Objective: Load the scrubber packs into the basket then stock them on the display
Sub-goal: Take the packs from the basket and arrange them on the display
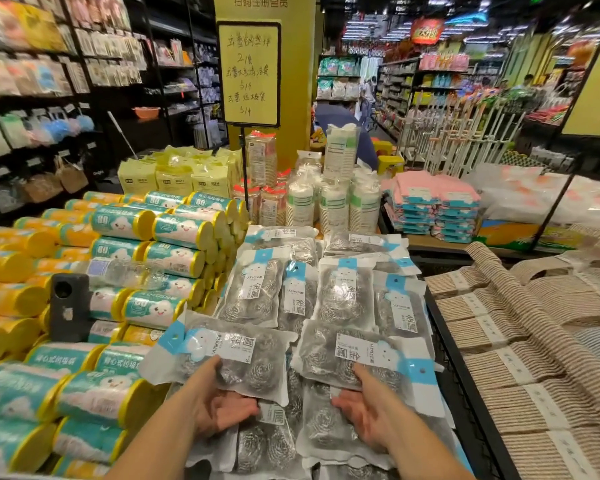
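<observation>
The left hand (222, 408) gripped one scrubber pack (236, 358), thumb on top, and the right hand (371, 412) gripped a second pack (378, 355) just beside it. Both were held over the other packs (302, 292), which lay flat in rows between yellow-capped rolls (174, 237) and beige cloth stacks (534, 341).

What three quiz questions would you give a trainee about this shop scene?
1. True or false: the left hand grips the left pack and the right hand grips the right pack.
2. What is stacked left of the packs? A. rolls B. cups C. shoes
3. Fill in: the handwritten sign is ___ in colour.
Key: 1 true; 2 A; 3 yellow.
</observation>
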Available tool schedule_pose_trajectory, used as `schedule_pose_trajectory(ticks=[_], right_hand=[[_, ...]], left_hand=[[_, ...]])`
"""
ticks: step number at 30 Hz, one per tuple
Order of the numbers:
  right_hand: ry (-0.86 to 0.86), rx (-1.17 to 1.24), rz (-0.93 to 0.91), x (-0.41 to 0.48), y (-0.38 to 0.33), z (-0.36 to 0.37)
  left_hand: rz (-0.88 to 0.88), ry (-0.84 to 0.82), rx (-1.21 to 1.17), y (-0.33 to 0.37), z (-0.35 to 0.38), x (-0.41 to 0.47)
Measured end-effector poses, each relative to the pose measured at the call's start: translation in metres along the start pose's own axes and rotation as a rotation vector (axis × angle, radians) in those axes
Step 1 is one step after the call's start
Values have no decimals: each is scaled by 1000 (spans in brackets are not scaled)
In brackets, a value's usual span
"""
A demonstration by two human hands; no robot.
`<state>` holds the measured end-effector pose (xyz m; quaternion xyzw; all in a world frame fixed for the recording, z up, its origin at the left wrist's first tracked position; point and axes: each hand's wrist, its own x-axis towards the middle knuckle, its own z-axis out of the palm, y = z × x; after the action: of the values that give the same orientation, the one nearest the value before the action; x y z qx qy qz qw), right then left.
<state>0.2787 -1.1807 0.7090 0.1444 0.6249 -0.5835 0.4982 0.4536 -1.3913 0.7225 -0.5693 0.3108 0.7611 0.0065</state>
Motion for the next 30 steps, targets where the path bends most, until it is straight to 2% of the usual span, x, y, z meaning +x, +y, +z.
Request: schedule_pose_trajectory(ticks=[3, 8, 14, 19, 22, 26, 30], right_hand=[[-90, -54, 2, -13, -2, 3], [-205, -125, -17, -31, -2, 15], [-223, -422, -219, -26, 8, 55], [-459, -598, -390, -37, 34, 127], [-557, -762, -487, -52, 69, 174], [-671, -970, -564, -67, 126, 226], [-758, -1192, -633, -70, 202, 277]], left_hand=[[-3, -28, 48, -5, -4, -5], [109, 48, 145, -16, -12, -22], [499, 344, 163, -29, -31, -61], [744, 601, 355, -50, -99, -98], [782, 757, 452, -74, -161, -116], [737, 916, 532, -105, -246, -135], [589, 972, 597, -153, -339, -128]])
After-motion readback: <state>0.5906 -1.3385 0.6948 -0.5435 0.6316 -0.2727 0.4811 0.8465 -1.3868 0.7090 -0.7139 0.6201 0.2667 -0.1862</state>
